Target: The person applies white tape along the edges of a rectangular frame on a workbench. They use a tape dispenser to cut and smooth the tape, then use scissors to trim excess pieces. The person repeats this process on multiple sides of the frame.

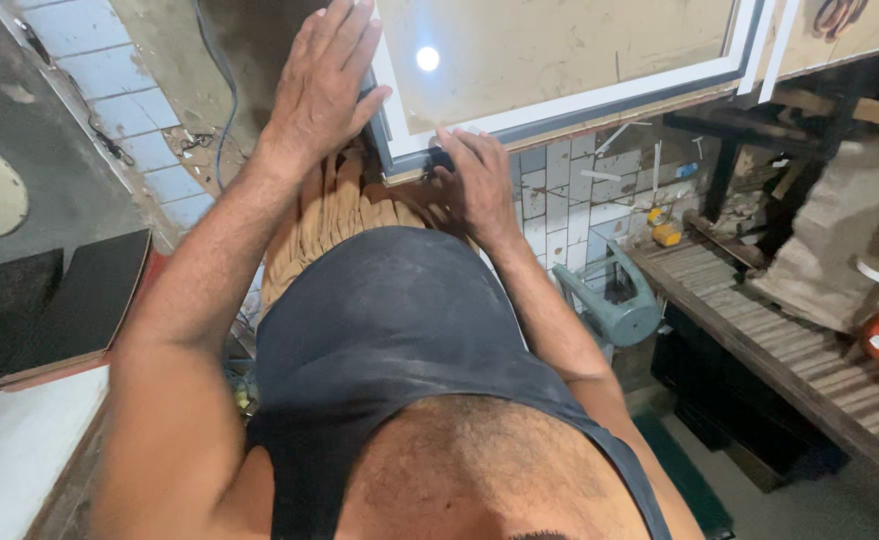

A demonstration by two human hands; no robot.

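Your left hand [325,75] lies flat, released, on the frame corner [392,150] at 12 o'clock. Your right hand [475,180] curls over its lower edge. Uneven pressing could slide the frame off the bench.

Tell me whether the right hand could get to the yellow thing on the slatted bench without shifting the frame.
Probably yes. The right hand rests at the frame's corner, and the small yellow thing lies lower to its right on the slatted bench, with open space between; the hand would have to leave the frame.

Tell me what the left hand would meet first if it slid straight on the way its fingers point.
The left hand lies flat along the white frame's edge, fingers pointing up-picture. Ahead, the way looks free to the picture's top.
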